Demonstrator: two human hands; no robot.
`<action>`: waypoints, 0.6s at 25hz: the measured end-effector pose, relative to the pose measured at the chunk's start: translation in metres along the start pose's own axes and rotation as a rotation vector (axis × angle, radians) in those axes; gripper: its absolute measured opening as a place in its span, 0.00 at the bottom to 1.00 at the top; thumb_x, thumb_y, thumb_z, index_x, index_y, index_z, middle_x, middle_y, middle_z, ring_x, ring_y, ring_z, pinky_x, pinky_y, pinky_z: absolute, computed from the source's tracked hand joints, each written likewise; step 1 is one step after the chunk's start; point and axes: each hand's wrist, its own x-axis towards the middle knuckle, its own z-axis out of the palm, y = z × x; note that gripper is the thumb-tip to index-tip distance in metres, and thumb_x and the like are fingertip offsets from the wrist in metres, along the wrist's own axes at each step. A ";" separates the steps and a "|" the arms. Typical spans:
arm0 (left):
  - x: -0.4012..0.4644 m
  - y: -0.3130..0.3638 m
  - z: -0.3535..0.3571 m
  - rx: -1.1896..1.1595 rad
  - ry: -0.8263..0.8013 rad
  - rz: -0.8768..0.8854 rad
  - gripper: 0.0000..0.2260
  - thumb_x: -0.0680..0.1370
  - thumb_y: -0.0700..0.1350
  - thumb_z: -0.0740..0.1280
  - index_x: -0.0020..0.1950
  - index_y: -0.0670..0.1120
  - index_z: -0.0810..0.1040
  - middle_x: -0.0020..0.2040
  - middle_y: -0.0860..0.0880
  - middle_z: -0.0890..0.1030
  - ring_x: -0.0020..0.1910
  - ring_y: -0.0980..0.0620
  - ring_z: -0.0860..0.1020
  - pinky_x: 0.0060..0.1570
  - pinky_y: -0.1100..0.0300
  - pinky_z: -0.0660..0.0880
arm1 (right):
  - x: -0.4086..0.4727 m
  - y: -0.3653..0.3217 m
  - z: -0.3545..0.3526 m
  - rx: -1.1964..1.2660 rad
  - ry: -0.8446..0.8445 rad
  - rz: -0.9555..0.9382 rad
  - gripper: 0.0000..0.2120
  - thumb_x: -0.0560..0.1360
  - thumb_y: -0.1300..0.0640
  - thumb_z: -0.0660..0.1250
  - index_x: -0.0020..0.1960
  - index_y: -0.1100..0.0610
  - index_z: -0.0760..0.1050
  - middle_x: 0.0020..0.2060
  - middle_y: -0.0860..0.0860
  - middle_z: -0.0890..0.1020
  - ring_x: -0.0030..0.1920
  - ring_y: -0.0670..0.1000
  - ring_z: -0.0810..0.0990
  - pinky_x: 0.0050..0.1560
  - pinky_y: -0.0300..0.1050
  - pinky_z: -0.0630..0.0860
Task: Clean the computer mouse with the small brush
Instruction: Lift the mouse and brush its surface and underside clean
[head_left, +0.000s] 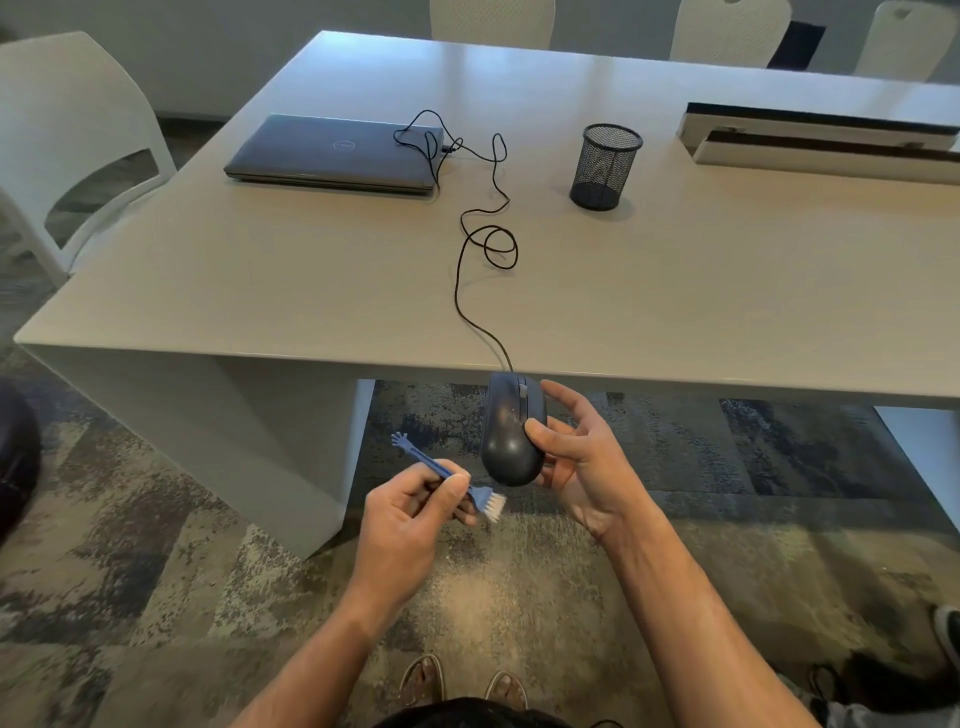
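Note:
A black wired computer mouse (506, 428) hangs in the air just in front of the table's near edge, top side facing me. My right hand (576, 457) grips it from the right, thumb on its back. My left hand (415, 512) pinches a small blue brush (447, 474) by the middle of its handle. The white bristles (494, 506) point right and sit just below the mouse's rear end, a small gap apart from it. The mouse cable (480, 244) runs up over the table in loops.
A closed grey laptop (332, 153) lies at the back left of the beige table (260, 291), with the cable plugged into its right side. A black mesh pen cup (605, 166) stands at the back right. White chairs surround the table. My sandalled feet show on the carpet below.

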 end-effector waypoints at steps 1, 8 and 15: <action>0.001 0.001 -0.002 -0.015 0.038 0.001 0.05 0.75 0.46 0.70 0.46 0.51 0.86 0.38 0.45 0.85 0.34 0.50 0.82 0.39 0.61 0.81 | 0.000 0.000 -0.001 0.002 -0.003 -0.001 0.34 0.67 0.67 0.74 0.70 0.54 0.68 0.50 0.60 0.86 0.45 0.59 0.87 0.40 0.56 0.84; 0.029 0.024 -0.019 0.029 0.192 0.136 0.05 0.76 0.48 0.70 0.46 0.56 0.86 0.41 0.49 0.87 0.37 0.52 0.85 0.41 0.66 0.80 | -0.002 0.003 -0.002 -0.090 -0.075 0.006 0.33 0.68 0.65 0.75 0.71 0.55 0.69 0.52 0.58 0.86 0.51 0.57 0.86 0.42 0.53 0.84; 0.058 0.053 -0.006 0.248 0.021 0.210 0.03 0.77 0.48 0.70 0.49 0.51 0.83 0.39 0.54 0.86 0.35 0.57 0.84 0.39 0.67 0.79 | -0.002 0.008 0.003 -0.161 -0.127 0.007 0.24 0.73 0.64 0.73 0.68 0.55 0.75 0.55 0.58 0.85 0.53 0.57 0.86 0.44 0.52 0.83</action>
